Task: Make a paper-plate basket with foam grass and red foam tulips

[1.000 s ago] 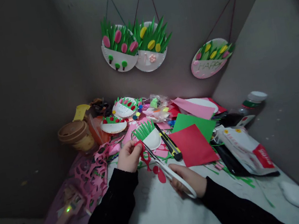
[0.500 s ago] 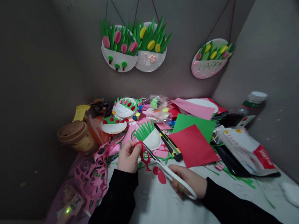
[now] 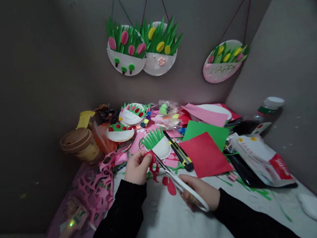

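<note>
Between thumb and fingers, my left hand (image 3: 138, 167) pinches a piece of red paper (image 3: 155, 171) with cut-out, ragged edges. White-handled scissors (image 3: 183, 187) are gripped in my right hand (image 3: 201, 192), their blades pointing up and left at the red paper. Red cut-out ovals (image 3: 170, 185) lie on the white tablecloth below the blades. Just beyond my hands is a small paper-plate pocket (image 3: 162, 148) with green paper grass (image 3: 153, 139) standing in it. A yellow and black utility knife (image 3: 181, 153) lies to its right.
Red paper (image 3: 205, 155) and green paper (image 3: 206, 129) sheets lie right of the knife. Pink scraps (image 3: 97, 187) and a brown-lidded cup (image 3: 78, 145) stand left. A white and red pouch (image 3: 262, 159) and bottle (image 3: 271, 106) are at right. Plate baskets (image 3: 160, 63) hang on the wall.
The red paper in my left hand has shifted and turned slightly at the scissor blades. Both hands stay in nearly the same place.
</note>
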`<action>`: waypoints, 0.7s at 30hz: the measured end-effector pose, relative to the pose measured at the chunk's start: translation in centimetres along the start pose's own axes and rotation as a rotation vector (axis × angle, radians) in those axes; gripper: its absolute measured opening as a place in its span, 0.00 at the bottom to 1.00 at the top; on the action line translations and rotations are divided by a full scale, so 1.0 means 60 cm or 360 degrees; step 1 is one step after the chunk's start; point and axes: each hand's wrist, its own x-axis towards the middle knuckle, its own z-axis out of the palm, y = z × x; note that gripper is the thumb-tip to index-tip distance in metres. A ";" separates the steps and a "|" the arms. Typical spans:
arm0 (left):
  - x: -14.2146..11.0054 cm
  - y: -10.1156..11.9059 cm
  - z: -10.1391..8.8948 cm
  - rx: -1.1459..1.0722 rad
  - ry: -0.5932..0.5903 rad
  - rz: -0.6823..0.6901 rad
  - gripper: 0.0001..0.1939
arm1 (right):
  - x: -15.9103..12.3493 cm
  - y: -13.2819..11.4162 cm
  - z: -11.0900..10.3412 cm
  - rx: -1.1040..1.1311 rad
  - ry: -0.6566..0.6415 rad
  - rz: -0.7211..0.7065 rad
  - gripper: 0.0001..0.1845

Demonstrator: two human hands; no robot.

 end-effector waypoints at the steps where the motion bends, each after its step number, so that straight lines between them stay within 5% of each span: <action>1: 0.000 -0.001 0.000 0.0004 0.0002 -0.0001 0.10 | -0.001 -0.001 0.000 -0.0005 0.0000 0.0002 0.15; 21: 0.000 0.011 0.002 -0.0030 0.0161 0.0043 0.10 | -0.002 0.001 -0.001 0.0022 0.0023 0.0076 0.20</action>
